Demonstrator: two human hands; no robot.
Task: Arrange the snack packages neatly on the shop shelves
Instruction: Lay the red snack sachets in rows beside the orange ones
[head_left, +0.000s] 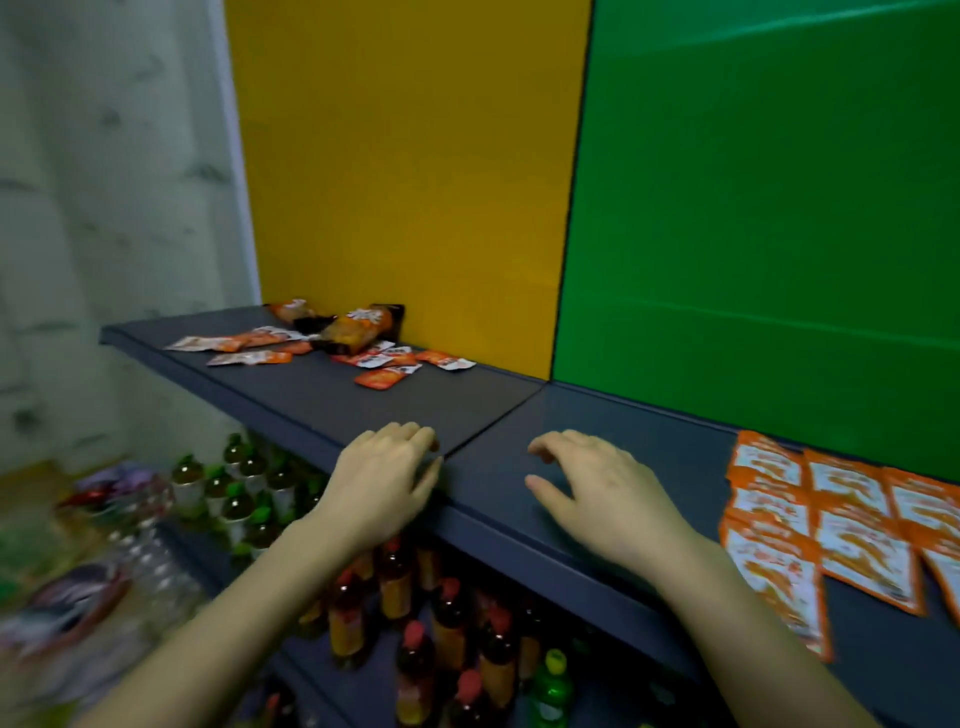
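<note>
Several small orange-and-white snack packets (384, 364) lie scattered on the far left of the dark grey shelf (322, 395), beside a bigger orange and brown bag (358, 325). At the right end, more orange packets (831, 514) lie flat in overlapping rows. My left hand (384, 480) hovers at the shelf's front edge with loosely curled fingers, holding nothing. My right hand (597, 491) is above the bare middle of the shelf, fingers relaxed and spread, also holding nothing. Both hands are apart from every packet.
A yellow panel (415, 182) and a green panel (753, 208) back the shelf. Below it stand several bottles with green caps (244, 493) and red caps (447, 623). Blurred wrapped goods (78, 597) sit low on the left.
</note>
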